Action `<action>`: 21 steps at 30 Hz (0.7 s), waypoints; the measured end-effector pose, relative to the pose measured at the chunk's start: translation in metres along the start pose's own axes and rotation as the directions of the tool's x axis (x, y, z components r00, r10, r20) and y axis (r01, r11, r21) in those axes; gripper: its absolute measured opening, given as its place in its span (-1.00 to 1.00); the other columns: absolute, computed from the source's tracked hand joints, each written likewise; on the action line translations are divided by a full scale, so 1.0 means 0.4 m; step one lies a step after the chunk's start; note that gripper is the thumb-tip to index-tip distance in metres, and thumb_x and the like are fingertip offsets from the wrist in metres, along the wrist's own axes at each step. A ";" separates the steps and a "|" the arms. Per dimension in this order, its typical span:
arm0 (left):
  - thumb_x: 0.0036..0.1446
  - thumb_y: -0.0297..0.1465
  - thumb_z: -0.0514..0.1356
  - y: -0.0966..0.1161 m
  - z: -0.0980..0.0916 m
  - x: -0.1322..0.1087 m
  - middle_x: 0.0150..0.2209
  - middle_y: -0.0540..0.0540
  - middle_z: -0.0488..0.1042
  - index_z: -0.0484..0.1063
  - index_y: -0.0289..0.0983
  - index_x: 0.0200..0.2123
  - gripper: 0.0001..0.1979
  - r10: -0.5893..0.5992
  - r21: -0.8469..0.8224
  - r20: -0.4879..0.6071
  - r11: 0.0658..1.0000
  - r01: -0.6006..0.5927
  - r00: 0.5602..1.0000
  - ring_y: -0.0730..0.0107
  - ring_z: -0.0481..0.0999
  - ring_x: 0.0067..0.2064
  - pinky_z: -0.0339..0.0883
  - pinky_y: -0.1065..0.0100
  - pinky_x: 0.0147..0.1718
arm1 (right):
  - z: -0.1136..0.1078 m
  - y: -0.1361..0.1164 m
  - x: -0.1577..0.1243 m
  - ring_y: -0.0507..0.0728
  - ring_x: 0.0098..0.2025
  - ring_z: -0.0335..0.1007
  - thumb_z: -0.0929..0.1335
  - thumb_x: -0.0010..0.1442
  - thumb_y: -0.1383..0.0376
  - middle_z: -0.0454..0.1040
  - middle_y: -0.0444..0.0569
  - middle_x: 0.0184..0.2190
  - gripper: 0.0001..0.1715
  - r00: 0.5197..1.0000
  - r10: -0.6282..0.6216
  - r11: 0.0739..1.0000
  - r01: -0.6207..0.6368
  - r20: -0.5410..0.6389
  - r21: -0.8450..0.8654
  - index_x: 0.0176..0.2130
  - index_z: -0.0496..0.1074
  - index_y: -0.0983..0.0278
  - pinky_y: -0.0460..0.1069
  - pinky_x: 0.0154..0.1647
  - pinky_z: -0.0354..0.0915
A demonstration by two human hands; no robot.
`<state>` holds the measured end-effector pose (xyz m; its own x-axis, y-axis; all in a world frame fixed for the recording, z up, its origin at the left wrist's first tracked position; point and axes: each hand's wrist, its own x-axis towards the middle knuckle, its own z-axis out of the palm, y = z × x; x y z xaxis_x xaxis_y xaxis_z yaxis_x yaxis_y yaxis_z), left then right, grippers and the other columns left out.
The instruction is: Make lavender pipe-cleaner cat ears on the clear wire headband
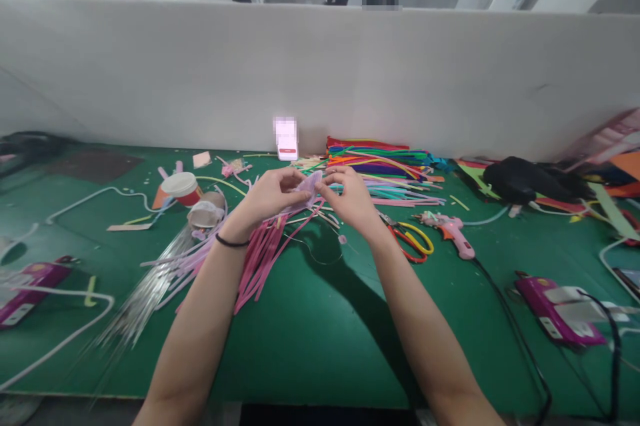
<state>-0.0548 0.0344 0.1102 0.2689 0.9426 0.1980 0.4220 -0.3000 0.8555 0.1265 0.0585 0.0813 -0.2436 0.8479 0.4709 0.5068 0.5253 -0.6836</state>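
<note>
Between my hands is a small light-purple piece shaped from pipe cleaners, raised above the green table. My left hand pinches it from the left, with a black band round the wrist. From the right, the fingers of my right hand are closed on its other edge. Its exact shape is partly hidden by my fingers. Below my hands lie dark pink pipe cleaners, and light-purple pipe cleaners lie left of them. A bundle of clear thin rods or wires is farther left.
Scissors with red and yellow handles and a pink glue gun lie to the right. Many-coloured pipe cleaners and a lit phone are along the white partition. A cup stands left; purple power strips and cords flank the table.
</note>
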 end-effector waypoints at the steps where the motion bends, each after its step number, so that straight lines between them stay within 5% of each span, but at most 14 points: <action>1: -0.03 -0.32 0.28 0.001 -0.001 -0.001 -0.33 -0.12 0.54 0.47 -0.33 -0.30 -0.77 0.001 -0.010 0.002 1.000 -0.001 1.000 0.40 0.51 -0.32 0.39 0.39 -0.34 | -0.002 -0.001 -0.001 0.25 0.05 0.27 0.39 0.11 0.19 0.41 0.08 -0.09 -0.83 1.000 -0.010 1.000 0.010 0.024 -0.004 -0.39 0.53 0.24 0.21 0.12 0.12; 6: -0.03 -0.27 0.30 -0.003 -0.003 0.000 -0.31 -0.13 0.55 0.48 -0.32 -0.29 -0.74 0.009 -0.037 -0.008 0.999 -0.009 1.000 0.38 0.52 -0.32 0.40 0.37 -0.32 | -0.002 -0.004 -0.004 0.25 0.05 0.29 0.42 0.07 0.20 0.40 0.08 -0.09 -0.85 0.995 -0.013 1.000 0.012 0.102 0.008 -0.40 0.53 0.24 0.20 0.11 0.14; 21: -0.02 -0.32 0.28 0.000 0.000 -0.002 -0.35 -0.10 0.54 0.47 -0.33 -0.33 -0.79 -0.009 0.019 -0.061 1.000 0.010 0.998 0.41 0.50 -0.37 0.38 0.38 -0.36 | 0.007 -0.008 -0.006 0.24 0.04 0.27 0.40 0.03 0.27 0.37 0.06 -0.07 -0.89 0.996 0.008 1.000 -0.009 0.085 0.008 -0.47 0.50 0.26 0.20 0.13 0.10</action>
<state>-0.0552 0.0338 0.1099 0.2116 0.9524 0.2194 0.4415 -0.2934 0.8479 0.1231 0.0552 0.0808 -0.3086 0.8551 0.4166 0.5026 0.5185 -0.6918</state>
